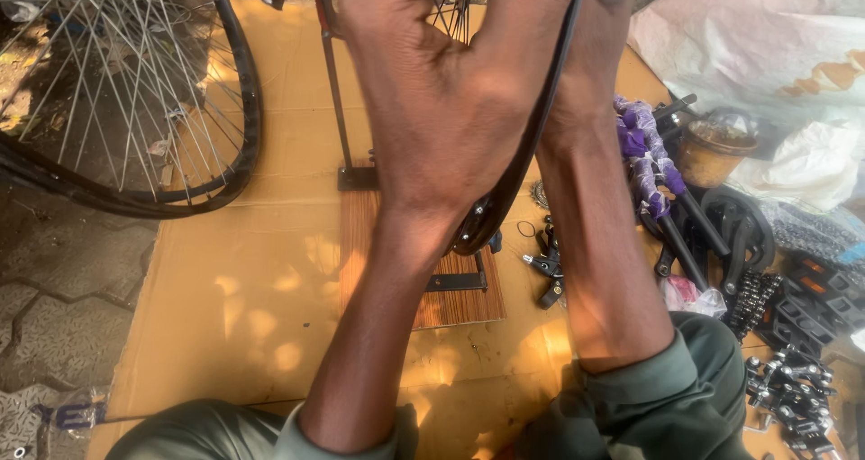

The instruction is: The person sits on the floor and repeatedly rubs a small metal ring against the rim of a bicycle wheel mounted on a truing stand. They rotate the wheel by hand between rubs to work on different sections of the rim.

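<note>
Black rubber of a bicycle tyre (532, 145) runs in an arc between the two hands, from the top of the view down to a rim (475, 221) that shows at its lower end, above a striped wooden board (450, 298) on brown cardboard (243, 280). The left hand (432, 91) is clenched over the tyre's near side, fingers curled out of sight behind it; the right hand (595, 27) presses the far side, though whether its fingers close round the tyre cannot be told, since they leave the top of the view. Risk, as a judgement: with both hands bearing on one short stretch, the tyre could slip off the rim and pinch a finger, or the wheel could twist in its red stand (335, 81). A second spoked wheel (117, 91) stands at the left; loose pedals (793, 370) and handlebar grips (649, 154) lie near the right forearm.
</note>
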The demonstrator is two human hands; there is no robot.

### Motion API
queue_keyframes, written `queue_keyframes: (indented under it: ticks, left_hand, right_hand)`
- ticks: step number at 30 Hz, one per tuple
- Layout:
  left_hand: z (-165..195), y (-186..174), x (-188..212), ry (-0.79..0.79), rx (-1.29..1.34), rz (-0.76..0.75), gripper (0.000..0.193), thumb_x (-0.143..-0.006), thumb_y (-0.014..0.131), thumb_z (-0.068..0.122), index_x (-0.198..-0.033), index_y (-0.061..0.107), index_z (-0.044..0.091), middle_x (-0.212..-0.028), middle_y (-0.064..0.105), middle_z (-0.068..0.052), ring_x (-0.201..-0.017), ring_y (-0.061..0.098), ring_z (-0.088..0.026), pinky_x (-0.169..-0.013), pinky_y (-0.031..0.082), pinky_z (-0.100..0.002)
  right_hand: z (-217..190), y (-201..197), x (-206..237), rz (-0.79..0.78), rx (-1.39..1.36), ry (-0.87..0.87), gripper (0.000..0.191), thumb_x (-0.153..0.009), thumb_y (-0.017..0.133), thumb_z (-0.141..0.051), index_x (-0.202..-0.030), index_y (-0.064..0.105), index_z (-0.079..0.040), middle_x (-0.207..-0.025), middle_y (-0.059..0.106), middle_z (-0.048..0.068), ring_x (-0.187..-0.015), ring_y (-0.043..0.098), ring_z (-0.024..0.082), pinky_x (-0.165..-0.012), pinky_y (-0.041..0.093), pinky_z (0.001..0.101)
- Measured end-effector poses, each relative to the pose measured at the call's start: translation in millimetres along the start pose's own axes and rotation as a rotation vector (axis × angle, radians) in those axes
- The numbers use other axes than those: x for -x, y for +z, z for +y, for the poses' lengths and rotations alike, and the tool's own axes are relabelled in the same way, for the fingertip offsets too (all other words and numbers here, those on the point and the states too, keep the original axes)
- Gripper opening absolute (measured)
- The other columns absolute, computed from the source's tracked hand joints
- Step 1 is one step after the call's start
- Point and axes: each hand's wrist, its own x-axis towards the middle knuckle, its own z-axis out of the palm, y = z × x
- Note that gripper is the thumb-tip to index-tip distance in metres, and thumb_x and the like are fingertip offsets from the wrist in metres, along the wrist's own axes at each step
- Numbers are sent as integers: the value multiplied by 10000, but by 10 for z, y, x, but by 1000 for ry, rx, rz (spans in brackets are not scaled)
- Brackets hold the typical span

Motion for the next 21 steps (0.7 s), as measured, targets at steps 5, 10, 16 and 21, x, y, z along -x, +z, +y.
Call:
queue_keyframes:
  ticks: [5, 10, 16, 21]
  left_hand:
    - [31, -7, 8, -20, 78, 28, 299, -1120, 714, 100, -863, 629, -26, -744, 626, -28, -699, 589, -86, -645, 418, -257]
    - [17, 20, -37, 7, 81, 37, 302, -1094, 709, 102, -828, 614, -5, -698, 588, -5, -646, 550, -62, -615, 374, -239]
    - [14, 37, 25, -32, 105, 41, 309, -1099, 703, 68, -819, 617, -34, -672, 536, -16, -636, 475, -67, -593, 312, -246]
    - [1, 11, -29, -7, 37, 28, 299, -1099, 685, 96, -824, 624, -7, -669, 544, 13, -628, 493, -54, -596, 332, -244]
  right_hand:
    - [-197, 78, -35, 3, -53, 34, 170, -1094, 710, -187, -1150, 647, -38, -1012, 669, 3, -885, 618, 93, -807, 550, 282]
    - [-350, 300, 65, 149, -40, -166, 177, -1092, 712, -188, -1174, 655, -42, -1026, 679, 3, -892, 630, 92, -812, 557, 278]
    - [-137, 144, 7, 85, 13, -226, 190, -1088, 714, -191, -1203, 666, -46, -1043, 691, 2, -901, 643, 90, -818, 566, 274]
    - [-11, 62, -6, 0, -53, -96, 196, -1093, 712, -186, -1227, 677, -46, -1055, 705, 7, -909, 658, 88, -816, 566, 267]
